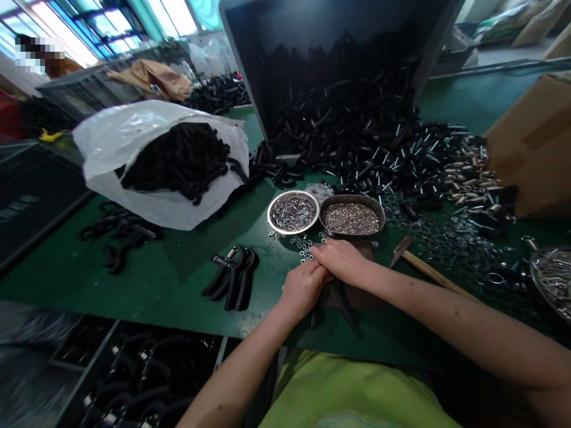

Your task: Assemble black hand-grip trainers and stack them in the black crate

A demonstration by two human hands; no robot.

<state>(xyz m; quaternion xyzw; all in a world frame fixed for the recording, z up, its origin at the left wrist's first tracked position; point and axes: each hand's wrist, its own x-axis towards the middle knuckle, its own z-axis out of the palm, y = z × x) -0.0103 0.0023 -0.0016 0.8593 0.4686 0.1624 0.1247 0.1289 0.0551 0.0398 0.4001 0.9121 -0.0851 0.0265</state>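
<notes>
My left hand [304, 288] and my right hand [339, 259] meet at the front of the green bench, fingers closed together. From beneath them sticks out a black curved handle [344, 304], gripped by both hands; its upper end is hidden by my fingers. A brown block or plate [372, 296] lies under it. Small loose nuts [304, 245] are scattered just beyond my fingertips. Behind them stand a round metal bowl [270, 221] of small pins and an oval tin [381, 221] of tiny metal parts. To the left lies a group of black curved handles [236, 279].
A hammer [422, 267] lies right of my right forearm, near scattered metal rings [439, 244]. A white sack [107, 139] of black parts stands left. A large dark bin [241, 53] spills black parts at the back; a cardboard box [530, 148] stands right.
</notes>
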